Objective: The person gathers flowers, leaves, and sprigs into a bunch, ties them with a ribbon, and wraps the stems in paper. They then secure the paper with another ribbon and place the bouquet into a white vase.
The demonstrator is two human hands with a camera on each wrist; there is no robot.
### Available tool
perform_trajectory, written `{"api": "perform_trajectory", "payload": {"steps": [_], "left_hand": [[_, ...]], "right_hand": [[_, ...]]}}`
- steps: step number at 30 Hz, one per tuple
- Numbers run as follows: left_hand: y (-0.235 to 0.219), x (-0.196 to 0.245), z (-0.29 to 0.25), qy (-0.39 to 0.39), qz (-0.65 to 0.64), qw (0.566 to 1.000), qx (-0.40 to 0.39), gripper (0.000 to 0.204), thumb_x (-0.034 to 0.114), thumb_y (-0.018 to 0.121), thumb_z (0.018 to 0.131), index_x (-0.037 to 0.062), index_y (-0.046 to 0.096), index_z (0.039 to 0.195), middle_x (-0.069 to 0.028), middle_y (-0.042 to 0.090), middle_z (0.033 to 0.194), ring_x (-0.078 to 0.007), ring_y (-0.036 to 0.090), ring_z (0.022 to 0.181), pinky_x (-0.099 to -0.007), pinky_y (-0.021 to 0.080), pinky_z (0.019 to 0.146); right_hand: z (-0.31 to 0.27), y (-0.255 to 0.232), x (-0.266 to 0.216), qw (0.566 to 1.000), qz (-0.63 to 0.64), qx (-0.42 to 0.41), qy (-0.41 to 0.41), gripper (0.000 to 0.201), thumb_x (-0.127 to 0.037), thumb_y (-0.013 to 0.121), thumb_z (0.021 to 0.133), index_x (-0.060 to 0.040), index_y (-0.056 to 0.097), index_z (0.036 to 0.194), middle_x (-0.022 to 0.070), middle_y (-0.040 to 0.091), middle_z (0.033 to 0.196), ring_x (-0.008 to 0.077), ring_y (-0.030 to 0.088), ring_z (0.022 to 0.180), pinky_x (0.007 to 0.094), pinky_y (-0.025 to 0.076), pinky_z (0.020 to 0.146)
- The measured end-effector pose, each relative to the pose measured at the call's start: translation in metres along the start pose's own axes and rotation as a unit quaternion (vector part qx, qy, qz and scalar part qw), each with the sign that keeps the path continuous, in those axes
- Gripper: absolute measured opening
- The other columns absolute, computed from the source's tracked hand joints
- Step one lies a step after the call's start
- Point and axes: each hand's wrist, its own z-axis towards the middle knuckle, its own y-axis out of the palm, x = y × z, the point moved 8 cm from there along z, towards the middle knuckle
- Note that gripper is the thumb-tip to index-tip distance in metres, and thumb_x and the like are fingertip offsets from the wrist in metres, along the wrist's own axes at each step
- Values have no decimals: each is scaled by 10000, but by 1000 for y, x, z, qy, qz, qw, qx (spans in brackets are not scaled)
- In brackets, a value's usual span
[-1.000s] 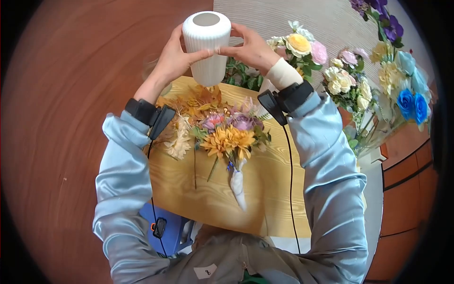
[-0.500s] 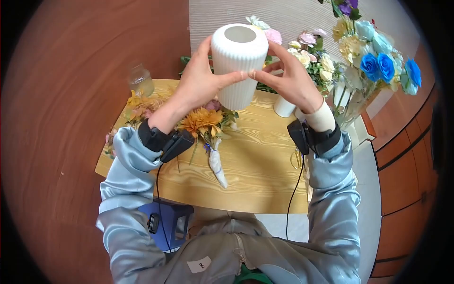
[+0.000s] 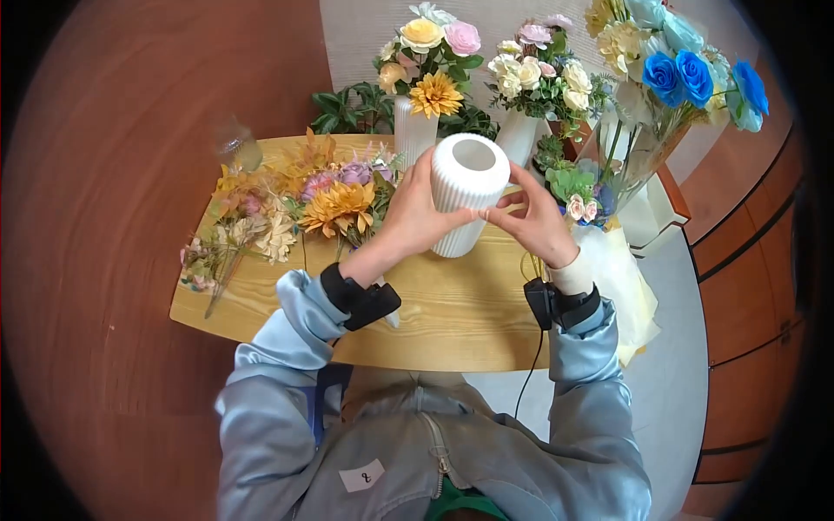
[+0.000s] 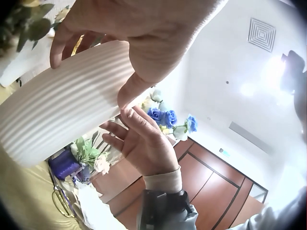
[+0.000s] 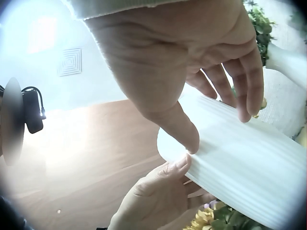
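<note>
A white ribbed vase [image 3: 470, 178] is held between both hands over the table, its round mouth tilted toward the head view. My left hand [image 3: 413, 214] grips its left side, thumb across the near face. On the other side my right hand [image 3: 536, 219] grips it, and the two thumb tips meet at the front. In the left wrist view the vase [image 4: 72, 96] lies under the curved fingers of the left hand [image 4: 129, 38]. The right wrist view shows the right hand [image 5: 182, 62] with fingers and thumb around the vase [image 5: 235, 153].
Orange and purple flowers [image 3: 340, 208] lie on the wooden table [image 3: 434, 321] at the left, beside cream flowers [image 3: 276, 234]. Behind stand vases with yellow and pink flowers [image 3: 422, 35], white flowers [image 3: 530, 74] and blue roses [image 3: 693, 78]. A glass jar [image 3: 240, 148] stands back left; paper [image 3: 630, 300] hangs at the right edge.
Both hands have brought the vase lower and nearer to the body, while the head view has shifted to show more flowers behind it. The grip of both hands stays on the vase.
</note>
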Motion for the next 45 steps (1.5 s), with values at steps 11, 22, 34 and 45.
{"api": "perform_trajectory", "payload": {"steps": [11, 22, 34, 45], "left_hand": [[15, -52, -21, -76, 3, 997, 1, 895, 258, 757, 566, 23, 237, 1256, -204, 392, 1192, -336, 380, 1132, -396, 333, 934], [14, -60, -25, -82, -3, 996, 22, 879, 240, 746, 584, -3, 226, 1250, -210, 397, 1192, -345, 383, 1125, -399, 331, 930], [-60, -12, -53, -98, 126, 987, 6, 329, 197, 643, 722, 14, 546, 977, -74, 569, 767, -114, 526, 622, -255, 432, 563], [-56, -151, -117, -343, 110, 930, -77, 322, 325, 631, 717, 7, 613, 762, -88, 561, 565, -184, 557, 519, -304, 424, 516]], "right_hand": [[-2, 44, 51, 998, 32, -27, 47, 699, -187, 702, 664, -29, 359, 1252, 96, 487, 1137, 122, 521, 761, 234, 477, 609], [0, 54, 64, 996, 65, -29, 57, 740, -188, 725, 653, -45, 341, 1269, 87, 445, 1166, 119, 504, 789, 215, 467, 591], [-26, 38, -19, 990, 93, -105, -25, 385, -127, 666, 709, -60, 549, 1069, 51, 571, 954, 118, 525, 726, 239, 431, 631], [-15, 187, 42, 979, -33, -200, 25, 409, -271, 627, 746, 34, 540, 1005, 97, 591, 856, 131, 530, 633, 264, 429, 579]]}}
